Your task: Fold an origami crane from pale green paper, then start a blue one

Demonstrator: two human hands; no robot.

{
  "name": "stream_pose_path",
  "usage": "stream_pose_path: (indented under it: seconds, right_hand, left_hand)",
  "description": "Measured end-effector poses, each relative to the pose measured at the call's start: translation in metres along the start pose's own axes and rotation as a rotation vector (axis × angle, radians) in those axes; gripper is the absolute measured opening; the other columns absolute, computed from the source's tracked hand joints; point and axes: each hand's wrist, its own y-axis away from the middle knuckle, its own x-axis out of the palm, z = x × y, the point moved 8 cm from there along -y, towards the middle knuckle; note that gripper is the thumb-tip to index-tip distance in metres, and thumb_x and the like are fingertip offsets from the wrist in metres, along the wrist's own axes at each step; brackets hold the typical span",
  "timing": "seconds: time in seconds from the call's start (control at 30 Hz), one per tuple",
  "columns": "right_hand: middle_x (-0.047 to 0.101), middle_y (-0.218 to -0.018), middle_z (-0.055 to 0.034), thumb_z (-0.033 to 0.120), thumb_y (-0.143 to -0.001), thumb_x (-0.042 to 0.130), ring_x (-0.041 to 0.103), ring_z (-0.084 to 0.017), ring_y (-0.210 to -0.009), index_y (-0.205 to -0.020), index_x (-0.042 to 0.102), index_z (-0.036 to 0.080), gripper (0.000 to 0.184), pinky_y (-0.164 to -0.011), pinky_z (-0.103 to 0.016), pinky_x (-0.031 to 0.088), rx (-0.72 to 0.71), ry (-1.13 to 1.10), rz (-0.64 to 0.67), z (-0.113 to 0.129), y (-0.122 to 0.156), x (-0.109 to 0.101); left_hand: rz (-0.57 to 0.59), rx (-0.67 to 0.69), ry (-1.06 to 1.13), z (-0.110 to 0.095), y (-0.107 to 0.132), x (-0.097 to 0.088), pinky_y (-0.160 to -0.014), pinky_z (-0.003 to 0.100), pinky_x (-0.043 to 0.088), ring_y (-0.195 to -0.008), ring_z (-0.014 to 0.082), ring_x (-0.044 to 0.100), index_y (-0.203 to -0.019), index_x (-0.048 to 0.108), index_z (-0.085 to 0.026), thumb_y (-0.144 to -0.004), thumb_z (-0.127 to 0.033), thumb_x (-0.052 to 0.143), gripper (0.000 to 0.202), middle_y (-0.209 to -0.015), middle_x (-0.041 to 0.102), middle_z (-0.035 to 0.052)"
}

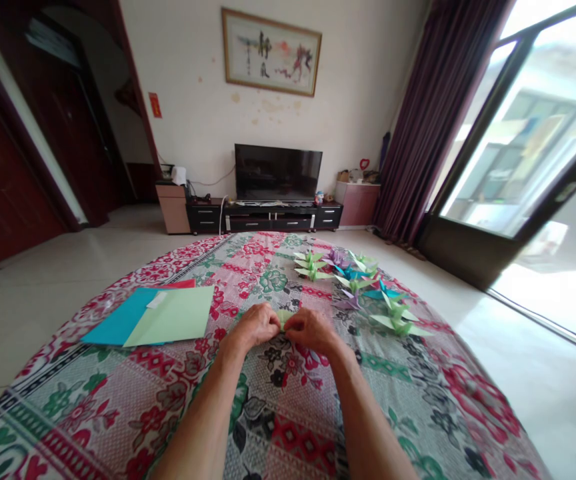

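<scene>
My left hand (253,327) and my right hand (311,330) meet at the middle of a round table, fingers pinched together on a small light green folded paper (284,317) that shows between them. Most of that paper is hidden by the fingers. Several finished paper cranes (355,283) in green, purple and blue lie on the cloth to the right and beyond my right hand. A stack of flat paper sheets (168,317), light green on top with blue and red below, lies left of my left hand.
The table wears a floral patchwork cloth (118,400). Beyond it stand a TV (278,173) on a low black cabinet, a framed picture on the wall, dark curtains and a large window at right, and dark wooden doors at left.
</scene>
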Motion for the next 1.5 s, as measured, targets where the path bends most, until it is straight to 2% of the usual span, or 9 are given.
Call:
stream_pose_path:
  seconds: [0.17,0.3,0.5,0.63,0.8,0.97,1.13,1.3,1.5]
  right_hand:
    - [0.044,-0.043,0.0046,0.018,-0.069,0.049,0.034,-0.006,-0.045,-0.050,0.062,0.015,0.023,-0.045,-0.019,0.019,0.016,0.021,-0.013,0.005,0.001,-0.002]
    - [0.048,-0.047,0.0030,0.020,-0.070,0.047,0.037,-0.007,-0.047,-0.052,0.062,0.015,0.024,-0.047,-0.020,0.020,0.067,0.071,-0.026,0.007,-0.001,-0.003]
    - [0.053,-0.051,0.0015,0.023,-0.073,0.047,0.038,-0.007,-0.048,-0.056,0.063,0.016,0.025,-0.047,-0.020,0.019,0.132,0.141,-0.010,0.001,-0.003,0.001]
    - [0.058,-0.057,0.0003,0.025,-0.074,0.047,0.042,-0.008,-0.052,-0.062,0.066,0.016,0.024,-0.050,-0.020,0.022,0.177,0.165,-0.003,-0.003,-0.003,0.003]
    - [0.062,-0.061,-0.0004,0.025,-0.074,0.048,0.046,-0.009,-0.055,-0.067,0.069,0.018,0.023,-0.051,-0.020,0.024,0.225,0.176,-0.018,-0.006,-0.003,0.003]
    - [0.064,-0.061,-0.0002,0.026,-0.073,0.050,0.048,-0.009,-0.055,-0.070,0.071,0.019,0.023,-0.050,-0.020,0.024,0.253,0.155,-0.019,-0.009,-0.003,0.004]
    - [0.064,-0.061,-0.0001,0.026,-0.073,0.050,0.050,-0.009,-0.056,-0.071,0.072,0.019,0.023,-0.050,-0.020,0.024,0.278,0.136,-0.019,-0.010,-0.003,0.004]
    - [0.064,-0.060,-0.0002,0.025,-0.072,0.050,0.051,-0.009,-0.056,-0.070,0.072,0.019,0.022,-0.050,-0.020,0.024,0.285,0.140,-0.032,-0.009,-0.003,0.003]
    - [0.065,-0.063,-0.0009,0.025,-0.071,0.050,0.052,-0.010,-0.057,-0.071,0.072,0.019,0.022,-0.050,-0.020,0.024,0.293,0.152,-0.033,-0.008,-0.002,0.001]
  left_hand:
    - [-0.046,-0.018,0.069,0.005,0.004,-0.005,-0.053,0.020,0.036,-0.059,0.0133,0.053,-0.057,0.072,-0.020,-0.059,-0.018,0.057,0.015,-0.062,0.064,0.0014]
    - [-0.085,-0.033,0.171,0.013,0.006,-0.010,-0.048,0.019,0.030,-0.053,0.0108,0.044,-0.043,0.061,-0.017,-0.059,-0.018,0.057,0.017,-0.046,0.053,-0.0021]
    - [0.076,-0.141,0.108,0.022,0.004,-0.006,-0.047,0.023,0.017,-0.050,0.0083,0.027,-0.040,0.042,-0.016,-0.066,-0.029,0.049,0.030,-0.044,0.025,-0.0052]
    - [0.096,-0.187,0.106,0.022,0.004,-0.006,-0.047,0.024,0.014,-0.048,0.0072,0.023,-0.042,0.036,-0.017,-0.066,-0.033,0.048,0.032,-0.048,0.020,-0.0051]
    - [0.093,-0.215,0.114,0.024,0.005,-0.006,-0.046,0.023,0.016,-0.050,0.0081,0.027,-0.042,0.036,-0.017,-0.065,-0.035,0.049,0.031,-0.048,0.022,-0.0046]
    - [0.090,-0.271,0.082,0.029,0.004,-0.006,-0.046,0.023,0.018,-0.049,0.0077,0.029,-0.043,0.044,-0.016,-0.063,-0.035,0.050,0.028,-0.048,0.024,-0.0051]
    - [0.078,-0.271,0.059,0.026,0.006,-0.009,-0.045,0.022,0.018,-0.047,0.0071,0.027,-0.046,0.053,-0.014,-0.063,-0.033,0.049,0.025,-0.047,0.025,-0.0048]
    - [0.090,-0.289,0.020,0.025,0.006,-0.008,-0.046,0.021,0.023,-0.050,0.0079,0.038,-0.059,0.067,-0.012,-0.062,-0.033,0.051,0.026,-0.048,0.042,-0.0037]
    - [0.088,-0.334,0.048,0.026,0.007,-0.008,-0.050,0.020,0.030,-0.057,0.0108,0.051,-0.073,0.072,-0.014,-0.062,-0.030,0.054,0.027,-0.060,0.063,0.0010]
